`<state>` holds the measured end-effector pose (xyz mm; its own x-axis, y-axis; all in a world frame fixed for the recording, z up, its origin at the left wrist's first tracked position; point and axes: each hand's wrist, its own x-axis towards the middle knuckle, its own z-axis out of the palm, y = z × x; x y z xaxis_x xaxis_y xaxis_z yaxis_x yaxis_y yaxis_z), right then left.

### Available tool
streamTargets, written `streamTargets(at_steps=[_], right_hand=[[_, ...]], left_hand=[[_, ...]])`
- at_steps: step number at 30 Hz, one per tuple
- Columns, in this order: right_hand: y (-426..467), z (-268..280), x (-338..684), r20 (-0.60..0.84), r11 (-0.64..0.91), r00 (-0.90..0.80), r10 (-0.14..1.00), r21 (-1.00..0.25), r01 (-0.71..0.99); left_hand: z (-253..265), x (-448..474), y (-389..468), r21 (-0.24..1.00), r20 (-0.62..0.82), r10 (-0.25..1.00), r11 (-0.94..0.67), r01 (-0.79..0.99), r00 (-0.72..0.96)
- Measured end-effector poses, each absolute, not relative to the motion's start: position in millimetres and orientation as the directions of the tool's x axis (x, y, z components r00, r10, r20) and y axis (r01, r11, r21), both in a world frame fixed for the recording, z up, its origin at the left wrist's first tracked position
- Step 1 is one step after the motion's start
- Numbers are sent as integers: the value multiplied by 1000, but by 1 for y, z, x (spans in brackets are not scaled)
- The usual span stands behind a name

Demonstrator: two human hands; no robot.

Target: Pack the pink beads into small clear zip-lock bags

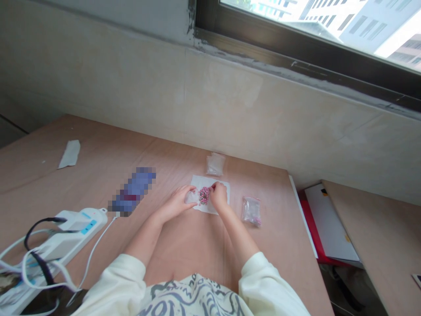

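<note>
The white sheet [199, 181] lies on the desk [187, 239] and serves as reference for all positions. A small heap of pink and dark beads [204, 195] rests on its middle; the sheet presumably keeps such small pieces together and easy to see against its pale surface.

The left hand [179, 201], at the sheet's left edge, is moderately wide, thumb and fingers curved around a small clear item [190, 197]. Whether this is a bag or a cup cannot be determined. It is held just beside the heap, probably to keep it steady and within short reach.

The right hand [219, 195], over the sheet's right half, is narrow, fingertips close together at the heap's edge. Whether they pinch a bead cannot be told; the posture suits small pieces.

Beyond the sheet's far edge lies a clear packet [215, 165]. To its right, a clear bag [251, 210] shows pink bits in its near corner. Both sit off the sheet, likely to leave working room. Well left of it stands a power strip [88, 219].
</note>
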<state>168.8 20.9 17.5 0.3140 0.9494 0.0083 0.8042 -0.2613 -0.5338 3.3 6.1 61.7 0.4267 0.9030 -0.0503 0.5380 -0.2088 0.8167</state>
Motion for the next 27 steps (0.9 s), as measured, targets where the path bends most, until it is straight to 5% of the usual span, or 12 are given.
streamTargets(at_steps=[8,17,23,27], right_hand=[[22,20,170,-36,-239,258,965,-519,821],[1,46,156,87,25,66,994,-774,632],[5,27,167,11,-223,285,958,-592,775],[11,19,172,-3,-212,251,968,-546,811]], left_hand=[[63,5,7,809,-59,900,-210,549,431],[54,7,8,799,-65,916,-190,571,396],[57,5,7,804,-67,910,-193,562,409],[56,3,7,808,-66,914,-186,559,400]])
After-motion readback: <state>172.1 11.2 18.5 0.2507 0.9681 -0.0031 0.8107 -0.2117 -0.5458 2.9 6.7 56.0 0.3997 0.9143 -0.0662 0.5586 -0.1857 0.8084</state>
